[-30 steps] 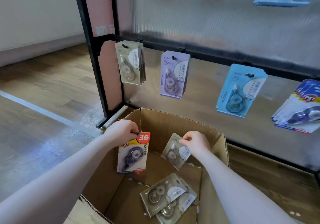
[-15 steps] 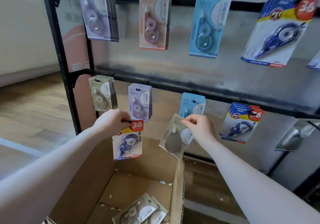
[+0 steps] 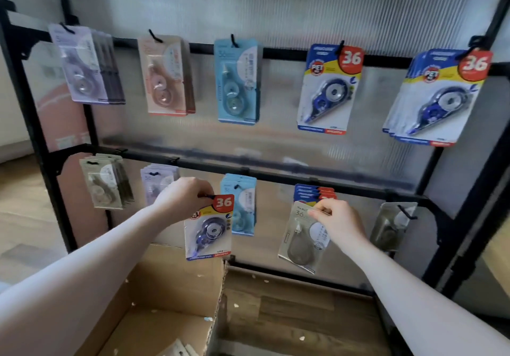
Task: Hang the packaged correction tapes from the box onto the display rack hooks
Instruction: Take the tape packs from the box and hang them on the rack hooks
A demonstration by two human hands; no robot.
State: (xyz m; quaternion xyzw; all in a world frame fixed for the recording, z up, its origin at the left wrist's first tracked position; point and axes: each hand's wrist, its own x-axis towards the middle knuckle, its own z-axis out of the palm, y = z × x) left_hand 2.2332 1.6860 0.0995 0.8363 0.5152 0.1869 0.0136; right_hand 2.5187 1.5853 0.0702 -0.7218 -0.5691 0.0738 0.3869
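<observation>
Holding two packs up before the display rack [image 3: 276, 177]: left hand [image 3: 183, 199] pinching a blue "36" correction tape [image 3: 208, 228], right hand [image 3: 338, 219] an olive one [image 3: 300, 242]; hooks largely stocked, more waiting in the box [image 3: 171, 295] below.

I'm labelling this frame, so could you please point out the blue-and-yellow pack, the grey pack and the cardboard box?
blue-and-yellow pack [image 3: 209, 231]: head view, on its clear blister.
grey pack [image 3: 299, 241]: head view, on the middle of its card.
cardboard box [image 3: 176, 278]: head view, on its bare inner wall.
</observation>
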